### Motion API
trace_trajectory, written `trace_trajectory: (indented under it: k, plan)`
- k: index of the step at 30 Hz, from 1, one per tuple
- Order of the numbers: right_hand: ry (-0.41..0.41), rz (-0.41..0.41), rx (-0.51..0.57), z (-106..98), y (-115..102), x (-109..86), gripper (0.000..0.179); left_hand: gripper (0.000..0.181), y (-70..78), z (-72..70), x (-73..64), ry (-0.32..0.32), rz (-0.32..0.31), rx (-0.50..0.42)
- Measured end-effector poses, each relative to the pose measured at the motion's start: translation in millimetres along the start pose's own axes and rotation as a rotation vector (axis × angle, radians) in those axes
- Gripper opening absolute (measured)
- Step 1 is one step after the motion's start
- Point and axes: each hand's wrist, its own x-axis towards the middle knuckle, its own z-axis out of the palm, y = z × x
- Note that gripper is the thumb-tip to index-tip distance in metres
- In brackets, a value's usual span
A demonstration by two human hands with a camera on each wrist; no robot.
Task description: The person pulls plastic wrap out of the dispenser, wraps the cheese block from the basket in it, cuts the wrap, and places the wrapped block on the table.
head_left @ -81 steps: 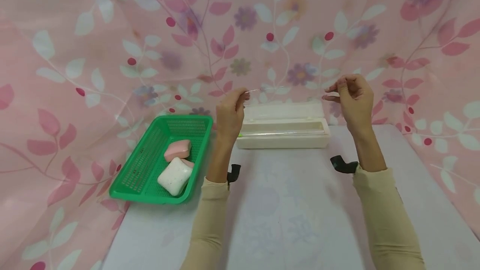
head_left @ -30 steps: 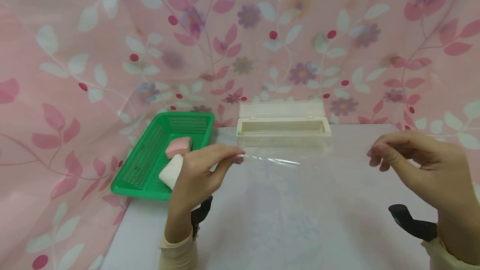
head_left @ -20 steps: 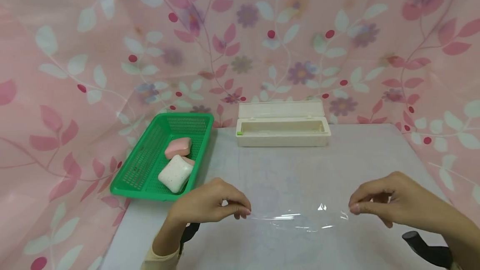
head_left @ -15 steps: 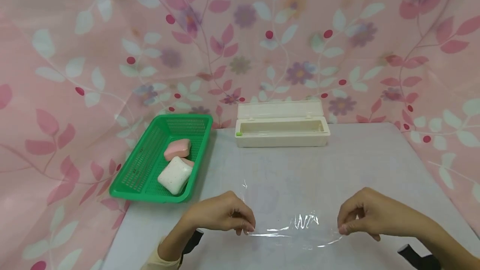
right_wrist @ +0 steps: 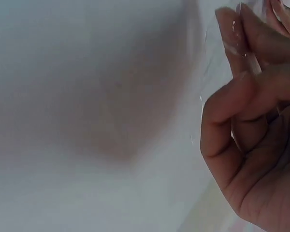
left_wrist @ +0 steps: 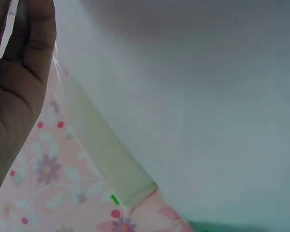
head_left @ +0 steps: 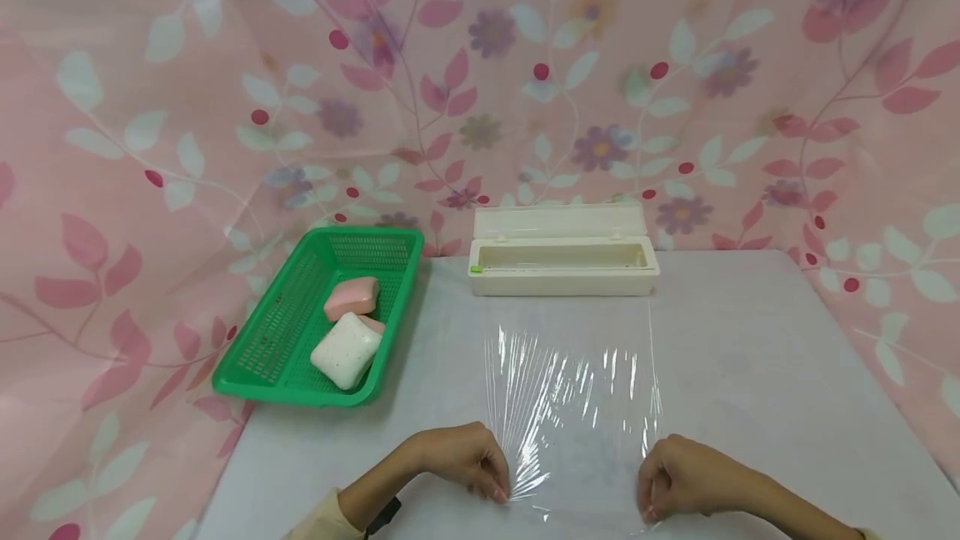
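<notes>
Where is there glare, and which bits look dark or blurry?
Head view: bright glare streaks the clear film, fanning out from the left hand; the green basket looks fairly crisp. Left wrist view: the cream box is hazy and soft-edged, the left hand dim. Right wrist view: a blurry shadow darkens the white table; the right hand is dim.

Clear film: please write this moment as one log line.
left hand: pinches clear film | right hand: pinches clear film | box: lid open

Clear film (head_left: 577, 407), pinched by left hand (head_left: 468, 458) and right hand (head_left: 678, 477); cream box (head_left: 562, 283), lid (head_left: 558, 222) raised; green basket (head_left: 288, 394), pink and white bars (head_left: 347, 351) inside; pale counter (head_left: 757, 357).
</notes>
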Motion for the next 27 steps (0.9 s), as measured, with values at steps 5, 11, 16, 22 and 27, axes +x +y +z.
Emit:
trace_trajectory:
  k: [5, 11, 16, 22, 27]
  plan:
    - [0.058, 0.073, -0.150, 13, 9, 6.6, 0.016, 0.007, -13.5, 10.2, 2.5, 0.028, -0.003, 0.132]
    - [0.077, 0.164, -0.202, 18, 11, 11.5, 0.020, 0.005, -18.9, 18.7, 2.0, 0.074, 0.001, 0.174]
    - [0.098, 0.181, -0.235, 19, 11, 12.3, 0.022, 0.003, -18.4, 22.4, -0.9, 0.113, 0.018, 0.213]
    - [0.098, 0.213, -0.199, 19, 9, 13.8, 0.024, 0.015, -16.0, 18.0, -11.1, 0.112, 0.049, 0.224]
    - [0.074, 0.221, -0.153, 17, 10, 14.9, 0.024, 0.030, -5.1, -5.0, -29.2, 0.174, 0.011, 0.095]
